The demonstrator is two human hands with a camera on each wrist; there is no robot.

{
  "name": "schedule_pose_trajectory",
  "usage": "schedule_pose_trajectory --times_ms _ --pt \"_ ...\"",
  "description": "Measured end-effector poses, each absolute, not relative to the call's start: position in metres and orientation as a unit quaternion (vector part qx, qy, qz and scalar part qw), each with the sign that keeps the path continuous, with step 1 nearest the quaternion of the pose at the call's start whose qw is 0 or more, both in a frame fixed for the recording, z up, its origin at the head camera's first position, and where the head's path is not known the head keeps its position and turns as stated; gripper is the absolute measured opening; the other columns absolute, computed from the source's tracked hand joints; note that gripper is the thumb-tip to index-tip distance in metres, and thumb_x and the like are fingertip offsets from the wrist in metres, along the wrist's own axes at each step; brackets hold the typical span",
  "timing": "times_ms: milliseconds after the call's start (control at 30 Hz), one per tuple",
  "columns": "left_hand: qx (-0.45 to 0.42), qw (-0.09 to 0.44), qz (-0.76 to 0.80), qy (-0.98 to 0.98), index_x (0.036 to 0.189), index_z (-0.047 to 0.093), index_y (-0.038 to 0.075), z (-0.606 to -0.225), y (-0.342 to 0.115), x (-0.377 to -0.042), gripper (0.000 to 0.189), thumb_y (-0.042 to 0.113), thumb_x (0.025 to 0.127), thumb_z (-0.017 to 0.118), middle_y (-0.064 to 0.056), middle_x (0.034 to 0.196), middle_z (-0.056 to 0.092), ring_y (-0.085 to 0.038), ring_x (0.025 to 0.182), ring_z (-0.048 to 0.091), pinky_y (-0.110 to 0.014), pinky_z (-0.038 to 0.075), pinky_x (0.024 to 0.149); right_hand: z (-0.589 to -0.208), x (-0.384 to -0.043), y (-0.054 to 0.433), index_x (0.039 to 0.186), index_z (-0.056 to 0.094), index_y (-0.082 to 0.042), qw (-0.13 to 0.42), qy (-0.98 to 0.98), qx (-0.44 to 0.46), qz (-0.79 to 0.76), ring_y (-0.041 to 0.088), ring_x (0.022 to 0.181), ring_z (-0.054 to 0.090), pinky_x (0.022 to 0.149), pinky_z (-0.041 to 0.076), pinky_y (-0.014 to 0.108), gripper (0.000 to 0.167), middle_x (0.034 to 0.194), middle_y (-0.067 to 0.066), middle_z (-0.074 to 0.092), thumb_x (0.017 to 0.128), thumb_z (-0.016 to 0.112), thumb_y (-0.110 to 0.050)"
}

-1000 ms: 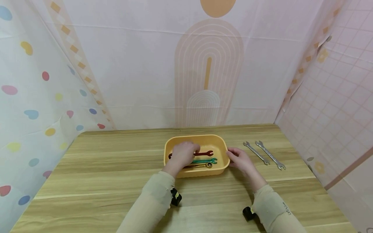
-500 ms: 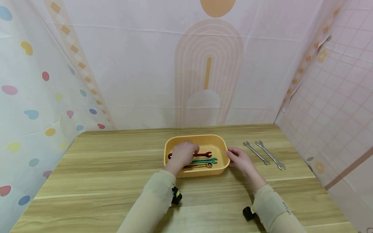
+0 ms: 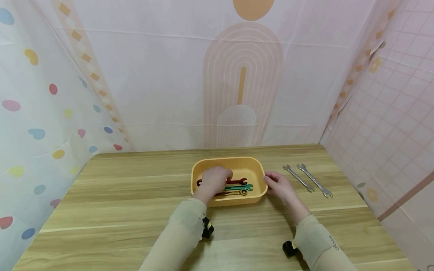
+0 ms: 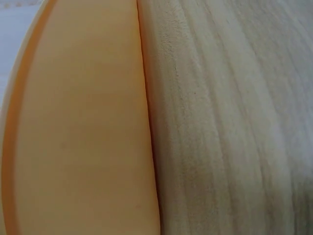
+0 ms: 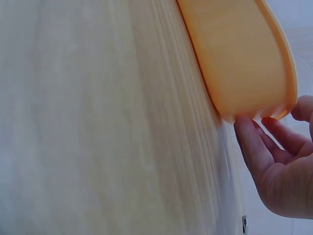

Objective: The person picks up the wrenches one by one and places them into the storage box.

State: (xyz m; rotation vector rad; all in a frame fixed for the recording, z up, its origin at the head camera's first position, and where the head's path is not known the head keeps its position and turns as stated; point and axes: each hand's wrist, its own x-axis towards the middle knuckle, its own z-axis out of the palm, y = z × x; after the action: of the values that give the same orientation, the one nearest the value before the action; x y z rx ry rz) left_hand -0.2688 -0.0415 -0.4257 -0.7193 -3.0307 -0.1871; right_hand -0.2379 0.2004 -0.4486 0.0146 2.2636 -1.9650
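A yellow plastic box (image 3: 251,164) stands on the wooden table, with a red wrench (image 3: 241,181), a green wrench (image 3: 248,187) and a gold ratchet wrench (image 3: 243,192) lying roughly parallel inside. My left hand (image 3: 214,180) reaches into the box and holds the red wrench by its middle; its fingertips are hidden behind the hand. The left ends of the green and gold wrenches are covered too. At the box's right end, my right hand (image 3: 279,185) grips the rim, thumb at the edge and fingers against the outer wall. The right wrist view shows these fingers (image 5: 254,144) touching the box.
To the right of the box, a shorter silver wrench (image 3: 298,178) and a longer silver wrench (image 3: 314,180) lie slantwise on the table (image 3: 135,195). Patterned cloth (image 3: 162,86) hangs behind the table and along both sides.
My left hand has shifted slightly to the right, and the red wrench has come a little nearer the green one. The right hand and the box keep their places.
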Motion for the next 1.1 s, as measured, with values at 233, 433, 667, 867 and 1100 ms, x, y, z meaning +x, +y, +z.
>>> schedule_pose_trajectory --times_ms 233,433,667,867,1100 --pt "-0.230 0.006 -0.066 -0.971 0.087 0.067 0.021 -0.4252 -0.0421 -0.2664 0.025 -0.003 0.091 0.061 0.003 0.083 0.062 -0.018 0.073 0.053 -0.038 0.048 0.057 -0.4490 -0.2379 0.2002 0.136 0.046 0.016 0.070 0.754 0.004 -0.653 0.021 0.095 0.063 0.076 0.057 0.028 0.041 0.130 0.034 0.051 0.103 0.051 -0.008" --pt "-0.230 0.011 -0.066 -0.971 0.085 0.065 0.021 -0.4281 -0.0434 -0.2662 0.026 -0.003 0.092 0.060 0.003 0.082 0.061 -0.017 0.072 0.052 -0.036 0.047 0.056 -0.4495 -0.2371 0.1996 0.136 0.046 0.016 0.070 0.752 0.004 -0.655 0.022 0.097 0.063 0.078 0.057 0.030 0.042 0.130 0.033 0.051 0.103 0.052 -0.008" --pt "-0.221 -0.003 -0.060 -0.973 0.084 0.065 0.023 -0.4302 -0.0434 -0.2694 0.026 -0.002 0.092 0.061 0.004 0.082 0.060 -0.017 0.073 0.052 -0.036 0.047 0.057 -0.4502 -0.2373 0.2000 0.136 0.045 0.016 0.067 0.755 0.001 -0.652 0.022 0.098 0.062 0.078 0.057 0.030 0.042 0.130 0.033 0.051 0.103 0.051 -0.008" --pt "-0.218 -0.008 -0.062 -0.974 0.082 0.064 0.022 -0.4302 -0.0432 -0.2699 0.027 -0.002 0.093 0.060 0.004 0.080 0.059 -0.017 0.072 0.051 -0.036 0.046 0.056 -0.4508 -0.2377 0.2002 0.136 0.045 0.016 0.067 0.756 0.003 -0.651 0.023 0.098 0.062 0.079 0.057 0.030 0.041 0.131 0.033 0.051 0.103 0.051 -0.008" --pt "-0.217 -0.005 -0.065 -0.974 0.079 0.062 0.021 -0.4291 -0.0425 -0.2708 0.026 -0.001 0.093 0.061 0.003 0.077 0.056 -0.017 0.071 0.050 -0.035 0.045 0.055 -0.4513 -0.2384 0.2001 0.135 0.046 0.016 0.066 0.755 0.005 -0.652 0.020 0.095 0.063 0.077 0.057 0.028 0.041 0.129 0.033 0.052 0.103 0.051 -0.008"
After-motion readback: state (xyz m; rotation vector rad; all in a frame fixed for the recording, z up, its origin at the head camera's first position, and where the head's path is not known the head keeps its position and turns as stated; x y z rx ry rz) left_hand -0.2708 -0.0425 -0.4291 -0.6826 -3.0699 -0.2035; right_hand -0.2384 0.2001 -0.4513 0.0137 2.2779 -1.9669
